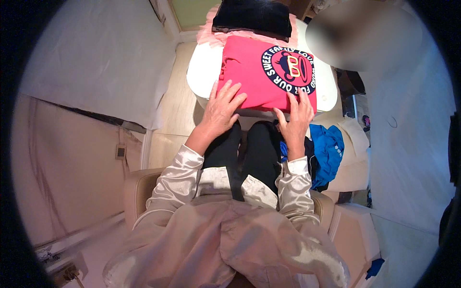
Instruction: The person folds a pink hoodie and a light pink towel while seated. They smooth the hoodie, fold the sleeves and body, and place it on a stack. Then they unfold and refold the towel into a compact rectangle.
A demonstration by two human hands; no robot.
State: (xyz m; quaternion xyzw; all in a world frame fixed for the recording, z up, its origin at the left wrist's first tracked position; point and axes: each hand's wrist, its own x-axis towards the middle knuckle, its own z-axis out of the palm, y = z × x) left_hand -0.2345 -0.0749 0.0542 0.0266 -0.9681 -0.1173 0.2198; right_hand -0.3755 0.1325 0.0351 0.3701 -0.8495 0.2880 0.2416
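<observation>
A folded red shirt (245, 67) with a round dark printed badge lies on the white table (201, 72) in front of me. My left hand (222, 106) rests flat on its near left corner, fingers spread. Over at the near right edge, my right hand (296, 115) touches the cloth with its fingers apart and slightly bent. Neither hand grips anything. Behind the shirt sits a folded black garment (252, 18), on top of pink ruffled fabric (207, 34).
Beside my right leg a blue garment (328, 151) lies heaped with darker cloth. I sit on a tan chair (139, 189). White sheeting (105, 53) hangs at the left, and pale sheeting (408, 153) at the right. A wall switch (120, 152) is on the left.
</observation>
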